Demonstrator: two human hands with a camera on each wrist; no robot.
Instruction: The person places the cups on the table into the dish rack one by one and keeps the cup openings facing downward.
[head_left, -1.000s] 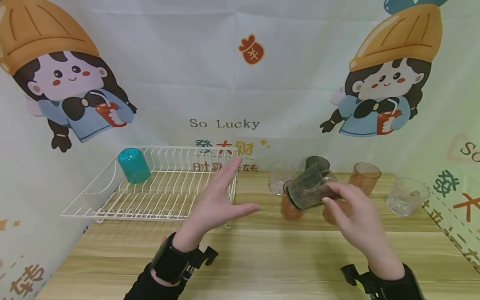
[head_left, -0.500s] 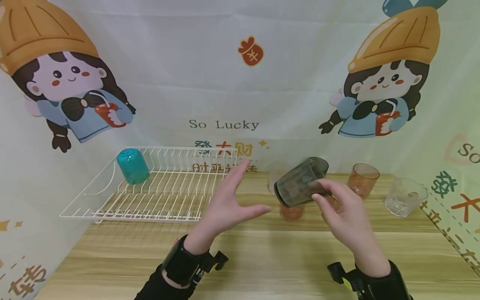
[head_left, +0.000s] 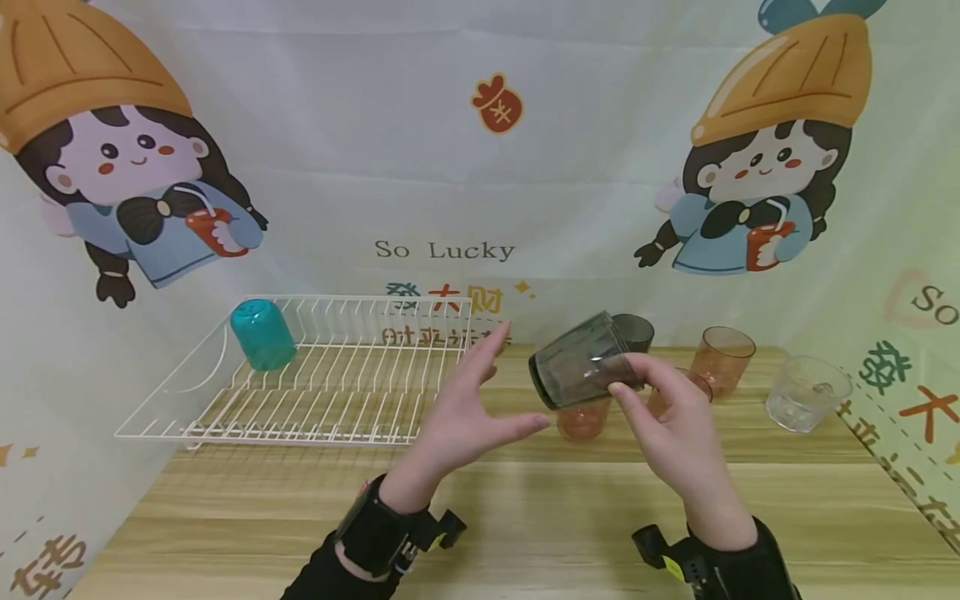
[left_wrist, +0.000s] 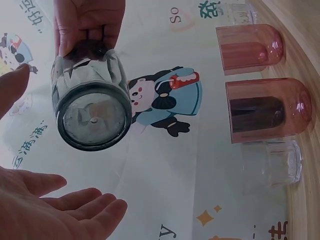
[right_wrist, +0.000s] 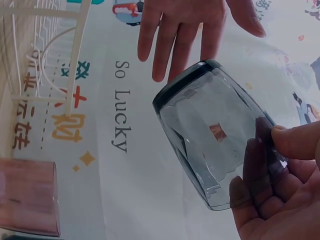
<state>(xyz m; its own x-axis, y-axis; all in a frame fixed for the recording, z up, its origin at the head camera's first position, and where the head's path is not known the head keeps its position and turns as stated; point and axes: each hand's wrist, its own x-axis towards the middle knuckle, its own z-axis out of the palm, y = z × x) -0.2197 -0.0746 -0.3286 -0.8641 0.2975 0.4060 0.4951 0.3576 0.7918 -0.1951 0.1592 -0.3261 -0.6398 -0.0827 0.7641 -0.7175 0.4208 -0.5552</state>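
Note:
A smoky grey glass (head_left: 581, 362) is tilted in the air, its thick base toward the left. My right hand (head_left: 671, 425) pinches it near the rim, thumb on the near side; in the right wrist view the fingers (right_wrist: 255, 170) show through the glass wall. Just left of the base, my left hand (head_left: 468, 412) is spread, thumb and fingers apart, holding nothing. The left wrist view shows the round base of the grey glass (left_wrist: 94, 117) facing the left palm, with a gap between them.
A white wire dish rack (head_left: 300, 437) stands at left, an upturned teal glass (head_left: 262, 335) in its far left corner. Behind my right hand stand another grey glass (head_left: 636, 329), several orange glasses, such as one at the back (head_left: 723, 362), and a clear glass (head_left: 808, 393).
My right hand has carried the grey glass leftward and slightly up, away from the other glasses. My left hand has shifted to the right, closer to its base.

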